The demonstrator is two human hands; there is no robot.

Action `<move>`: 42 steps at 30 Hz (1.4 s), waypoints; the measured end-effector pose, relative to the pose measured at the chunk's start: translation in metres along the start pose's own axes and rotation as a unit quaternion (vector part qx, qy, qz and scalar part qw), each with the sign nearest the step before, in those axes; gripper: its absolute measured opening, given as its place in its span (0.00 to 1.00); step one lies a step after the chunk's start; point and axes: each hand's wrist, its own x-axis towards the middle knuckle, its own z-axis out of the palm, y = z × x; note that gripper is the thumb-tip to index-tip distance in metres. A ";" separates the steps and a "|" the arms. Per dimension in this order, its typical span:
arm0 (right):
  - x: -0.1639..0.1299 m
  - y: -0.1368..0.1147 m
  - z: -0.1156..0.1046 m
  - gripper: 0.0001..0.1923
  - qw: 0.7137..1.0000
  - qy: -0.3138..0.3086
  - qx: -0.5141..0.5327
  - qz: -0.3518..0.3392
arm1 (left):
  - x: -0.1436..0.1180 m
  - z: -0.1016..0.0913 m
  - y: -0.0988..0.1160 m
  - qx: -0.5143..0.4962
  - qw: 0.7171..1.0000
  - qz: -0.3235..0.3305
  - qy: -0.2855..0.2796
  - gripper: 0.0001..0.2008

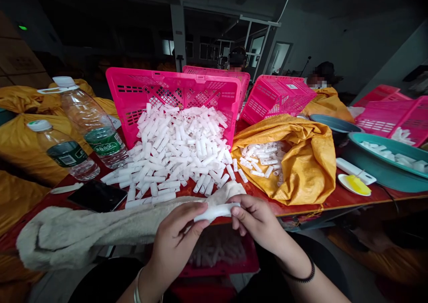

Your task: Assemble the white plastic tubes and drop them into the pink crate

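White tube: a short white tube [216, 211] lies crosswise at lower centre of the frame, just below the table edge, held between both hands.
Left hand: the left hand [176, 240] rises from the bottom edge, wrist bent, palm turned toward the camera; thumb and forefinger are pressed onto the tube's left end, the other fingers curled loosely beneath.
Right hand: the right hand [257, 220] enters from the lower right, forearm slanting up and leftward; its fingertips are pinched on the tube's right end, knuckles facing up. A dark band [302, 277] circles the wrist.
Towel: a beige towel [83, 231] lies along the near table edge, just behind the hands, running to the lower left.
Tube pile: a heap of like white tubes [177, 153] spills across the red table [341, 198] at centre frame, out of a tipped pink basket [133, 89].
Yellow sack: an open yellow sack [307, 160], right of centre, holds more tubes.
Lower basket: a pink basket [217, 251] with tubes sits beneath the hands, blurred.
Bottles: two clear water bottles [90, 120] stand at left, with a dark phone [97, 196] before them.
Basin: a teal basin [384, 169] at right contains tubes.
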 end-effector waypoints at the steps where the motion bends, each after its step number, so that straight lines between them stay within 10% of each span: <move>1: 0.001 0.000 0.003 0.17 0.999 0.004 0.029 0.023 | -0.001 -0.001 0.001 0.046 0.997 0.065 -0.004 0.17; 4: 0.003 0.003 0.013 0.15 0.989 0.059 0.133 0.008 | -0.006 -0.001 0.002 0.102 0.983 0.153 -0.015 0.21; 11: 0.002 0.015 0.013 0.13 0.974 0.136 0.180 -0.013 | -0.014 0.001 -0.005 0.124 0.984 0.130 -0.004 0.22; 15: -0.002 0.010 0.006 0.14 0.991 0.096 0.056 -0.069 | -0.013 0.004 -0.006 -0.019 0.996 -0.081 -0.018 0.11; 19: -0.006 0.001 0.002 0.11 0.979 0.042 -0.065 -0.190 | -0.010 0.012 0.002 -0.295 0.843 -0.443 -0.084 0.18; 22: -0.007 0.000 0.002 0.09 0.959 0.022 -0.119 -0.255 | -0.012 0.016 0.007 -0.358 0.747 -0.542 -0.143 0.25; 28: -0.004 0.004 0.010 0.10 0.970 0.106 -0.085 -0.200 | -0.018 0.006 0.009 -0.046 0.969 -0.197 -0.139 0.18; 34: -0.007 -0.001 0.012 0.09 0.973 0.037 -0.064 -0.219 | -0.024 0.011 0.011 -0.104 0.934 -0.263 -0.221 0.22; 39: -0.004 0.006 0.012 0.10 0.984 0.099 -0.012 -0.147 | -0.023 0.014 0.006 0.144 0.982 0.067 -0.100 0.15; 42: -0.006 0.010 0.009 0.14 0.992 0.063 0.010 -0.112 | -0.022 0.014 0.005 0.139 0.983 0.050 -0.107 0.15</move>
